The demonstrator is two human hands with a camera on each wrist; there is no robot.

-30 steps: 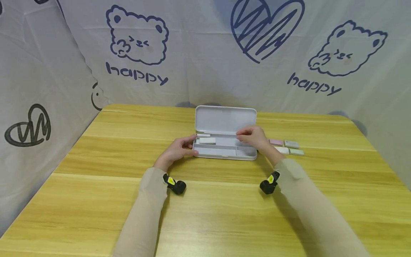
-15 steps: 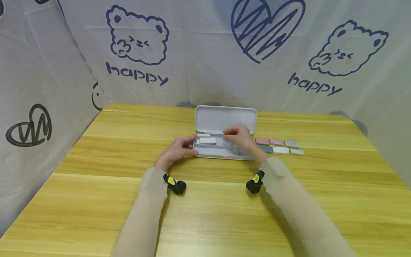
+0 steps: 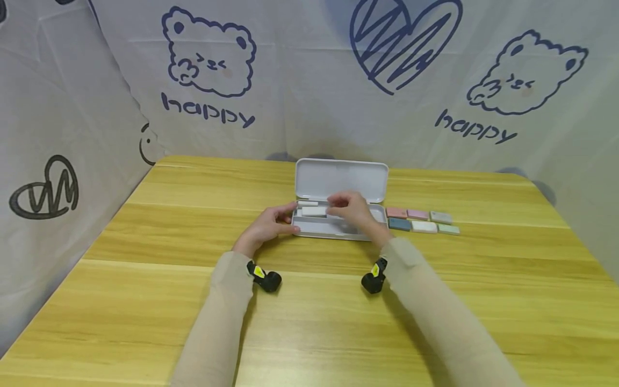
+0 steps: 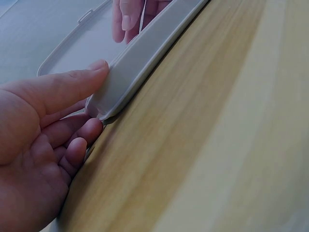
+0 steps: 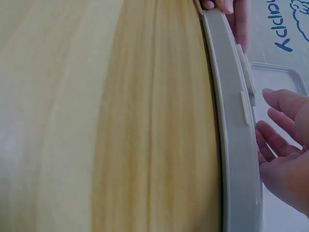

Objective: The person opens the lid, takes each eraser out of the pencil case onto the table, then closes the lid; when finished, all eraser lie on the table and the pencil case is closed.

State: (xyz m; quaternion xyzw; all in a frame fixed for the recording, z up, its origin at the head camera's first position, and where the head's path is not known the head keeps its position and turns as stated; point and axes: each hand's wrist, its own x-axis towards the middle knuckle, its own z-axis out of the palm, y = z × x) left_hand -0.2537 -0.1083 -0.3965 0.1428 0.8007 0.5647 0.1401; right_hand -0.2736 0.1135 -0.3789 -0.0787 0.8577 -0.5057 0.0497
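Note:
An open white pencil case lies on the table with its lid raised at the back. My left hand grips the case's left end; in the left wrist view its thumb lies on the rim. Inside the case, at the left, are a white rectangular block and a thin white piece behind it. My right hand is over the middle of the case, by the block's right end. In the right wrist view its thumb and fingers are apart, with nothing visible between them.
Right of the case, several small blocks lie in two rows: a red one, a pink one and a grey one behind; a blue one, a white one and a pale green one in front. A printed cloth hangs behind the table.
My right hand has moved left along the case, from its right part to beside the white block. The red and blue blocks have come into view. My left hand stays put.

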